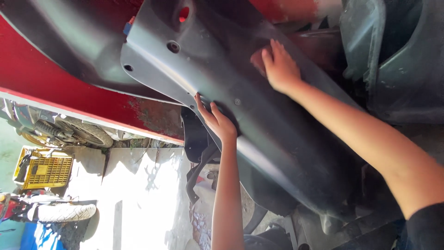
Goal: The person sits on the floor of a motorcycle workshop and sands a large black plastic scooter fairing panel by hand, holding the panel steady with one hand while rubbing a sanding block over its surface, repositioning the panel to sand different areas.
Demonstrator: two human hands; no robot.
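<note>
Subject: a large dark grey moulded plastic panel (259, 115), apparently a vehicle's inner fender liner, running from the 11 o'clock area of the view down toward 5 o'clock, beneath red bodywork (69, 99).

Left hand (217, 121): at centre, gripping the panel's lower edge, fingers curled over the rim near a small fastener (237, 101). Hand is narrow, closed on the edge.

Right hand (280, 69): at 1 o'clock from centre, palm flat on the panel's broad face, fingers spread and pressing. Nothing is grasped; it bears against the surface only.

Panel condition: several round mounting holes (173, 46) at the upper left end; a red patch shows through one opening (184, 14). Surface is matt, dusty, with a pressed rib along its length.

Handling assessment: judged light for its size, thin-walled and flexible, likely to bow or twist if supported at one point. The dusty face offers poor purchase to a flat palm; edges and ribs give the firmer hold. Recommended holds are the rolled lower rim and the stiffer zone around the mounting holes. Hole margins are probably prone to tearing if pulled sharply.

Surroundings: yellow plastic crate (44, 171) at 8 o'clock, motorcycle wheel (64, 212) at 7 o'clock, another motorcycle (69, 132) at 9 o'clock, all well apart from the hands.
</note>
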